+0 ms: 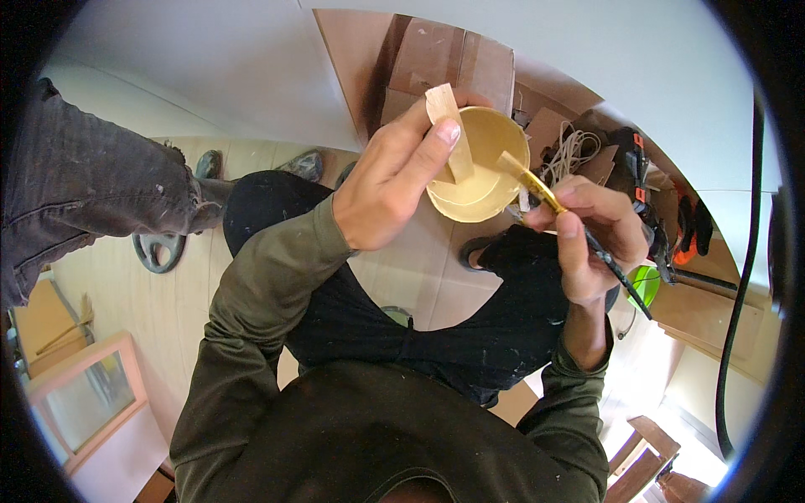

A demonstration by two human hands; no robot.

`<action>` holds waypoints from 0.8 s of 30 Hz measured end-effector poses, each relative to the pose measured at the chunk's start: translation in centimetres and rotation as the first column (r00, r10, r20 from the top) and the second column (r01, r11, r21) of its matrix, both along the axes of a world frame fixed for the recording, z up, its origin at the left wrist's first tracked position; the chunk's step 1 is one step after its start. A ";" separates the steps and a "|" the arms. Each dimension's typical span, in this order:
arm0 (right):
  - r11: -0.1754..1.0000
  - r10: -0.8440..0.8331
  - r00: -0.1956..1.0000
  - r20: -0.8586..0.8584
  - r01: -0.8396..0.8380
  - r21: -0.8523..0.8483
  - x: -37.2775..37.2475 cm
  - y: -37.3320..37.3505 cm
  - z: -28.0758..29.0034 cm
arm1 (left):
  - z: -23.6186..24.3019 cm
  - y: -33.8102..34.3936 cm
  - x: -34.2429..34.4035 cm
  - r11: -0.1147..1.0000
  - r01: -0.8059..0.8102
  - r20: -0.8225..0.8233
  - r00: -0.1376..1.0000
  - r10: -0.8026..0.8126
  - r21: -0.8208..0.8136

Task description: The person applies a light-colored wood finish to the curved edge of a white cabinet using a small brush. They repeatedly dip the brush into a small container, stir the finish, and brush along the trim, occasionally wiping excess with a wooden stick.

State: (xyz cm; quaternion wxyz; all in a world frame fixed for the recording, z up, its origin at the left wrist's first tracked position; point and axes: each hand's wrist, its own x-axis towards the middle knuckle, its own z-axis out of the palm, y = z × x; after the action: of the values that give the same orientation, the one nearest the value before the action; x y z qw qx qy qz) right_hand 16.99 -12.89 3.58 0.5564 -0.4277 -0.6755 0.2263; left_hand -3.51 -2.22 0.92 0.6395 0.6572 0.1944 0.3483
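A pale yellow tub is held up over my knees, its open top tilted toward me, with cream-coloured stuff coating the inside. My left hand closes round the tub's left side, the thumb pressing a flat wooden stick that reaches down into it. In my right hand a thin paintbrush is pinched, its yellow-smeared bristle end at the tub's right rim and its dark handle pointing down to the right. Some of the left fingers are hidden behind the tub.
A cardboard box stands beyond the tub. Right of it lie a coiled white cable and black-and-orange tools. Another person's leg in dark jeans is at the left. A black cable hangs at the right.
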 end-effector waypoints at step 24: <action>0.970 -0.243 0.943 0.225 0.242 0.034 -1.3 1.0 -1.2 | -1.2 1.0 0.5 0.942 -0.206 0.101 0.977 0.185 0.264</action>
State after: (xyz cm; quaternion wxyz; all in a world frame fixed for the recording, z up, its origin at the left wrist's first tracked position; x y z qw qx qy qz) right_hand 15.67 -11.89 2.40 0.5004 -0.5289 -0.6776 0.1035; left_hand -2.99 -1.22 -0.28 0.5119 0.7029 0.1847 0.4581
